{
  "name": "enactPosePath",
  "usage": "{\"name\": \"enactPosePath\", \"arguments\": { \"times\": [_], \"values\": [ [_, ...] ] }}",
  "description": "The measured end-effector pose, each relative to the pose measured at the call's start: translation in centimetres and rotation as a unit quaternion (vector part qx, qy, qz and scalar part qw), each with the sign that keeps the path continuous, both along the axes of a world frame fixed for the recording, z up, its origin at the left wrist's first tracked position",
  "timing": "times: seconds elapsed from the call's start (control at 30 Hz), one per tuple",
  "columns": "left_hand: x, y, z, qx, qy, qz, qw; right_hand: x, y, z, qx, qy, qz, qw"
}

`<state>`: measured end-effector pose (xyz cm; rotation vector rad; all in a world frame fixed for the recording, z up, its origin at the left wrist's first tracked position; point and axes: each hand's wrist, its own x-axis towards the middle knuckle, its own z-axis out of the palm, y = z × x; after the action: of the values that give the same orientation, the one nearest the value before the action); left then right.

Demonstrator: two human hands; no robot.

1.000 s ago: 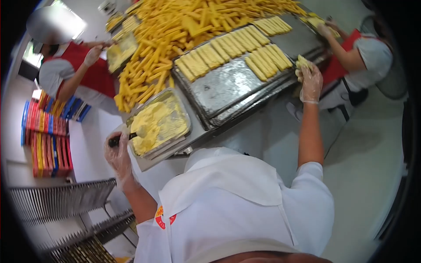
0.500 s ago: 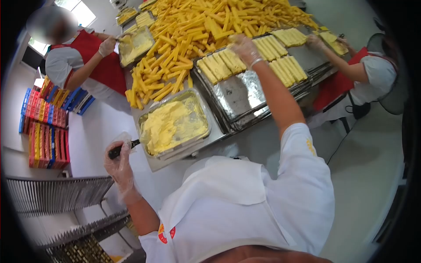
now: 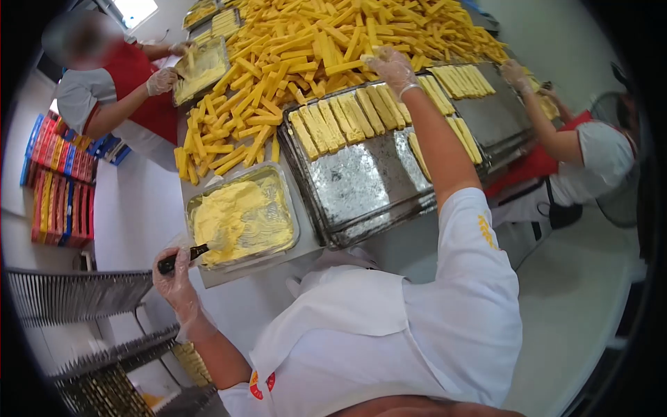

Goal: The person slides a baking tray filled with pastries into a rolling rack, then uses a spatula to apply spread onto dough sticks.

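Observation:
My left hand [image 3: 176, 283], in a clear glove, is wrapped round the black handle of a spatula [image 3: 182, 258]. Its blade rests over the front left corner of a metal pan [image 3: 295, 221] of pale yellow cream [image 3: 243, 215]. My right hand [image 3: 391, 68], also gloved, reaches past a metal tray to the near edge of a heap of yellow sticks [image 3: 292, 52]. Its fingers close at the end of one yellow stick [image 3: 345, 67]. On the metal tray [image 3: 354, 184] below that arm lie rows of cream-coated sticks [image 3: 337, 121]; my forearm hides part of them.
At the left, a co-worker [image 3: 118, 90] handles another cream pan [image 3: 201, 69]. A second co-worker [image 3: 563, 149] works at the right beside a further tray [image 3: 497, 115]. Stacked coloured crates [image 3: 62, 184] stand at far left, with metal racks [image 3: 83, 299] below them.
The view has shifted, so the pan and tray sit further left and lower. My left hand has brought the spatula's blade over the cream. My right hand stays at the heap's edge.

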<state>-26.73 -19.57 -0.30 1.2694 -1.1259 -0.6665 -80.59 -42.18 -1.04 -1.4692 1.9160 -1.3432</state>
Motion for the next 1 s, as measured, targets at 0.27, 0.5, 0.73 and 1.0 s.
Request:
{"name": "enactPosePath", "arguments": {
  "times": [0.27, 0.5, 0.73, 1.0],
  "values": [
    [-7.3, 2.2, 1.8, -0.003, -0.052, 0.084, 0.995, -2.5, -11.8, -3.3, 0.046, -0.026, -0.009, 0.999],
    [-7.7, 4.1, 2.3, 0.071, -0.027, 0.12, 0.99, -0.1, -14.6, -2.7, 0.089, -0.17, 0.113, 0.975],
    [-7.6, 5.2, 2.1, 0.084, -0.042, 0.178, 0.98, 2.9, -15.9, -2.6, 0.105, -0.175, 0.27, 0.941],
    [-8.0, 6.3, 2.7, 0.081, -0.027, 0.2, 0.976, 12.8, -15.9, -2.3, 0.008, 0.3, 0.374, 0.878]
  ]
}}
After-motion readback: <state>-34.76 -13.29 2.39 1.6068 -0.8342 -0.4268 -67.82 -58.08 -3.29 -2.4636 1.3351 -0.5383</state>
